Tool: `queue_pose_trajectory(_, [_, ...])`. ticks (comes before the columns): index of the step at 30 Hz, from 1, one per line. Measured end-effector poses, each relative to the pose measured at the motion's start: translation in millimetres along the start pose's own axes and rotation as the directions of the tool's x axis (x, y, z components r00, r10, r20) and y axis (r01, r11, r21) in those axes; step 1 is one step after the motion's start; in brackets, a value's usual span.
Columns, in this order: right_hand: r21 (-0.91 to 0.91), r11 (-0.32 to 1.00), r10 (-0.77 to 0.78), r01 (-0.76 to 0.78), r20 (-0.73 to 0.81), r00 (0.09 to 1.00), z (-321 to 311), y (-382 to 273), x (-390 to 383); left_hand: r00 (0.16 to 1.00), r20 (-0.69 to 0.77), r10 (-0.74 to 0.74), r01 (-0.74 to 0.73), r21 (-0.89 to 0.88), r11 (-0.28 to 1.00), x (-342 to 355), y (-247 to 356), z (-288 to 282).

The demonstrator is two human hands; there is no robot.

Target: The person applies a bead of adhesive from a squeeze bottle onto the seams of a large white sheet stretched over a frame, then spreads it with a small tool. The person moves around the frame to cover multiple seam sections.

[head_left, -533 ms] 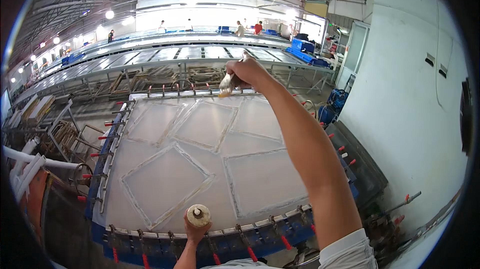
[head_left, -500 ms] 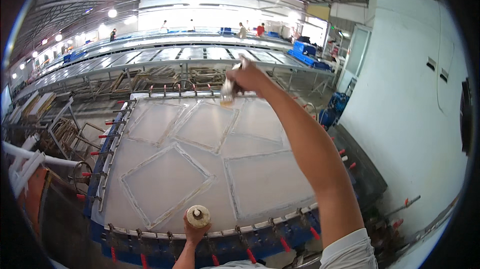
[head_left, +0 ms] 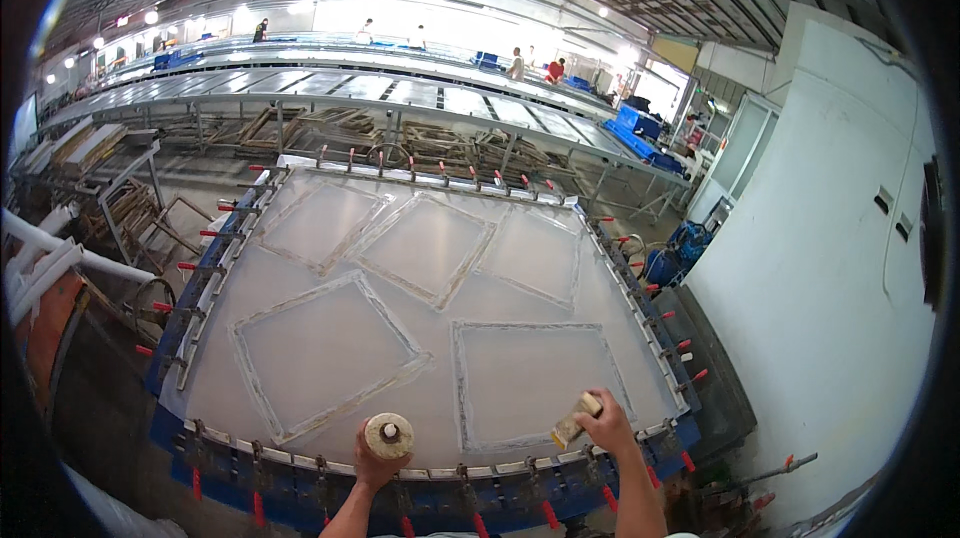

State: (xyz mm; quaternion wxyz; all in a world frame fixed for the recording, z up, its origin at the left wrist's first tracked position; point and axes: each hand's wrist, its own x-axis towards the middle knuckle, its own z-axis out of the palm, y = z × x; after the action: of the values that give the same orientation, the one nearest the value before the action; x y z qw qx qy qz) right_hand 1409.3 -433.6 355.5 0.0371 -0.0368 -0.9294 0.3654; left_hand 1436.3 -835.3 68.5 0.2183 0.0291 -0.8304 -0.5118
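My left hand (head_left: 370, 468) is wrapped round a pale round bottle (head_left: 378, 440) with a small white nozzle on top, held over the near edge of a stretched sheet of pale mesh (head_left: 530, 388). My right hand (head_left: 610, 428) grips a flat brush (head_left: 574, 422) by its pale handle; the yellowish end points down and left above the mesh, near the near-right corner. Whether it touches the mesh I cannot tell. Several rectangular frames (head_left: 461, 378) show through the mesh, with greyish, streaky bands along their sides. The nearest right one lies beneath the brush.
Red-handled clamps (head_left: 258, 508) line all sides of the mesh. Wooden frames (head_left: 450, 151) lie stacked beyond, under long tables (head_left: 410, 101). White pipes (head_left: 100, 266) stand at the left, a white wall (head_left: 800, 228) at the right. Several people are far back.
My right hand has come back from the far edge of the mesh to the near right, still holding the brush. My left hand keeps the bottle in nearly the same place. The view has shifted slightly.
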Motion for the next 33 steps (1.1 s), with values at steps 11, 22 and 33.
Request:
queue_pose_trajectory(11, [0.062, 0.98, 0.175, -0.189, 0.187, 0.967, 92.1, 65.6, -41.3, 0.999, 0.015, -0.036, 0.035, 0.042, 0.998, -5.2, -6.0, -8.7])
queue_pose_trajectory(22, [0.158, 0.982, 0.057, -0.105, 0.28, 0.958, 123.0, 37.4, -29.2, 0.999, 0.024, 0.039, -0.042, 0.126, 0.991, -2.9, -23.3, 0.9])
queue_pose_trajectory(33, [0.342, 0.916, 0.169, -0.211, 0.148, 0.975, 95.6, 70.3, -49.1, 0.998, 0.019, -0.059, 0.059, -0.008, 0.998, -2.6, 4.1, -10.6])
